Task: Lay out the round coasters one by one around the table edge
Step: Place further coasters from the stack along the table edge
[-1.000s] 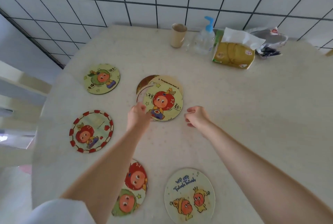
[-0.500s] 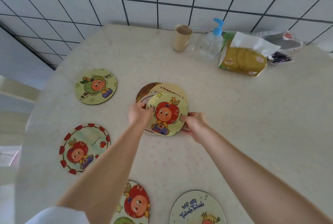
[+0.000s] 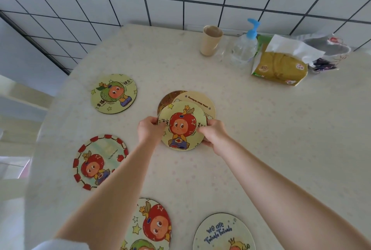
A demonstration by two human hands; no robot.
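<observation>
Gripping: both hands pinch the top coaster [image 3: 182, 125] of the middle pile, the left hand [image 3: 149, 129] on its left rim, the right hand [image 3: 213, 134] on its right rim.
Reason for the hold: opposite edges give a level lift, so the thin disc should come off without dragging the ones beneath.
Top coaster: face up, red apple figure showing, lying on or just above the pile; I cannot tell whether it has left the pile yet.
Pile [image 3: 197, 100]: near the middle of the bench [image 3: 281, 129], at least two more coasters fanned out behind the held one.
Laid out so far: green-capped coaster [image 3: 113, 93] far left, red-bordered coaster [image 3: 100, 161] nearer on the left, star coaster [image 3: 150, 226] and lettered coaster [image 3: 222, 232] by the near edge, all well apart, following the rim.
Free rim: the right side carries no coaster, so it seems the likely next spot.
Clutter: cup [image 3: 211, 40], pump bottle [image 3: 245, 45] and tissue pack [image 3: 281, 66] crowd the far side by the tiled wall, which probably rules that stretch out.
</observation>
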